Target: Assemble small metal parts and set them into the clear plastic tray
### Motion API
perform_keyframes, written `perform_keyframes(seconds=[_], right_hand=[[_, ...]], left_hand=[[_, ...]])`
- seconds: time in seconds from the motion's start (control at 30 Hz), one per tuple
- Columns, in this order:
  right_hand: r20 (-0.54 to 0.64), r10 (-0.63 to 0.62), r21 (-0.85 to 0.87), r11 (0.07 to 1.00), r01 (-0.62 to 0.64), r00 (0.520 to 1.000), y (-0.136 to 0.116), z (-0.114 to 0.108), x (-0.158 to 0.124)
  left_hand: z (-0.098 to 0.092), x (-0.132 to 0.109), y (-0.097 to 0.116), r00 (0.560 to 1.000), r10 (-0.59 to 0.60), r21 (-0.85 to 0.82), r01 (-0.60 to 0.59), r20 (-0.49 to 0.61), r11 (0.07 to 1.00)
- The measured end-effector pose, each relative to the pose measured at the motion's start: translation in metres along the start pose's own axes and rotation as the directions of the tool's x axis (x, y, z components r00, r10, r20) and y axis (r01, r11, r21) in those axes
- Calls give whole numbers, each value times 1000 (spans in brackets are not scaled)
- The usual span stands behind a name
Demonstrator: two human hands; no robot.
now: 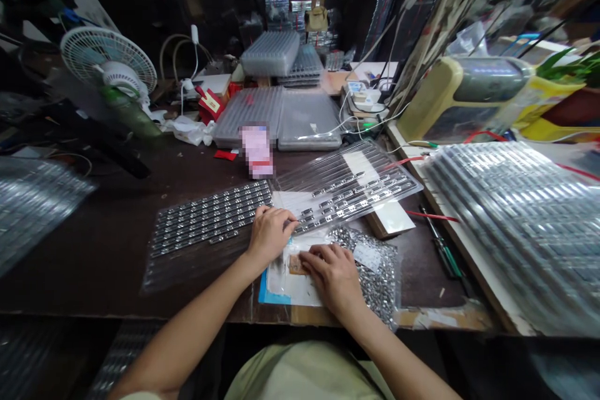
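My left hand (270, 232) rests on the near edge of a clear plastic tray (375, 165) partly filled with small metal parts, its fingers curled and pinched at a slot. My right hand (330, 275) lies palm down with fingers curled on a white sheet (293, 287), beside a loose heap of small metal parts (380, 275) in a clear bag. To the left lies another tray (206, 225), filled with rows of the same parts.
A stack of clear trays (520, 225) fills the right side and another lies at the far left (32, 200). A screwdriver (443, 250) lies right of the heap. A small fan (110, 65), more tray stacks (276, 115) and cables crowd the back.
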State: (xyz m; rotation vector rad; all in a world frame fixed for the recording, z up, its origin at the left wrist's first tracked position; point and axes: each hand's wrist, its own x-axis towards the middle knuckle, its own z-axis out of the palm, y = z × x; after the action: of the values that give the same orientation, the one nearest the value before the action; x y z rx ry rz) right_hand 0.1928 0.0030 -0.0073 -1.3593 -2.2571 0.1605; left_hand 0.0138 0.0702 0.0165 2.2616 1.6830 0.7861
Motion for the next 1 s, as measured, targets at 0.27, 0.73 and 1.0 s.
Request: perform_keyframes(seconds=[0.27,0.73,1.0], right_hand=[[184,-205,-137,963,232,961,37,-29,-21],[-81,-15,107,994,24,997,27,-24,-14],[-111,62,317,948,-24,992,20,-25,-14]], left_hand=[[-22,-53,-18,954,-216,-568,298,209,768],[7,-73,14,993,-114,-408,111,17,906],[11,-75,20,999,-29,-259,33,20,965]])
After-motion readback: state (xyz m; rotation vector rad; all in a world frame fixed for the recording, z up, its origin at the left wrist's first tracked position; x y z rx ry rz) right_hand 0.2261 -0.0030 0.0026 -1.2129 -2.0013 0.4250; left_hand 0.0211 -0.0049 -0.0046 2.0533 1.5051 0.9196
